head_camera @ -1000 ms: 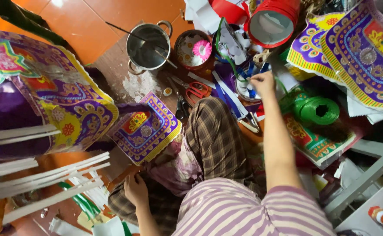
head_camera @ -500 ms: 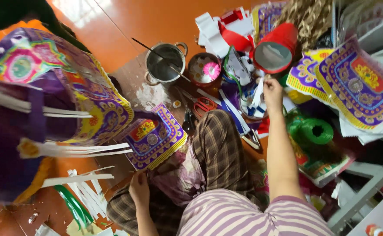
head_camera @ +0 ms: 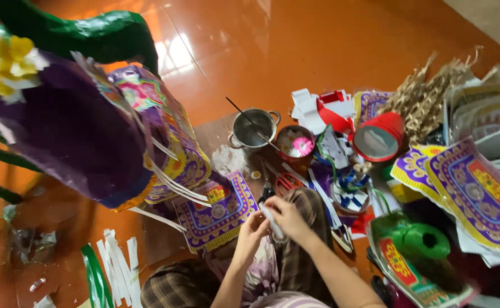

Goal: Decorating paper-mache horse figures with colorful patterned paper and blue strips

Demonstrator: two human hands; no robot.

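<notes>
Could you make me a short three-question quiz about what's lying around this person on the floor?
1. True or false: both hands meet at one small white strip.
2. What sticks out of the metal pot? A) a thin stick B) a green ribbon C) scissors
3. What colour is the spool of string beside the person's right arm?

Key:
1. True. The left hand and right hand hold the white strip between them, above the lap.
2. A. A thin stick leans out of the metal pot on the orange floor.
3. Green; the spool lies on printed paper sheets.
</notes>
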